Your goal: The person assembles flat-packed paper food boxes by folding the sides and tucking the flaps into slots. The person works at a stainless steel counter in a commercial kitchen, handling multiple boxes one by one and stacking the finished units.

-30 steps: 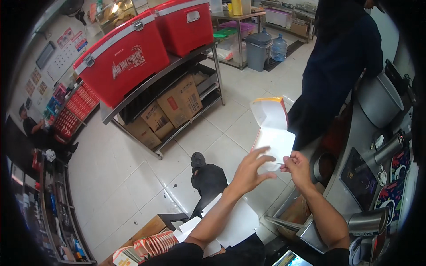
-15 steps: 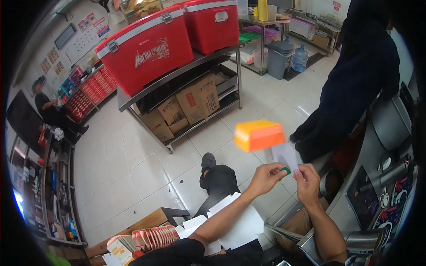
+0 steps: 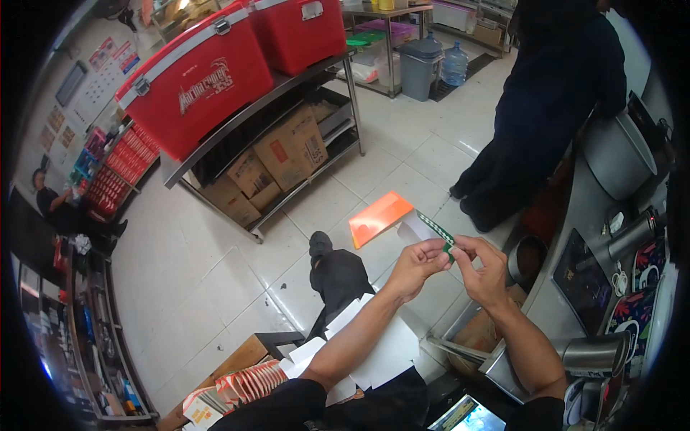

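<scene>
Two hands are closed on one orange, white and green carton (image 3: 379, 219): we record the left hand (image 3: 417, 270) pinching its near end between thumb and fingers, and the right hand (image 3: 484, 271) gripping the green-patterned edge just beside it. We find the carton's orange panel projecting ahead and to the left of the left hand, above the tiled floor (image 3: 190, 287). We also note white card sheets (image 3: 392, 353) below the left hand, toward the body, and a dark tablet (image 3: 582, 284) to the right of the right hand.
</scene>
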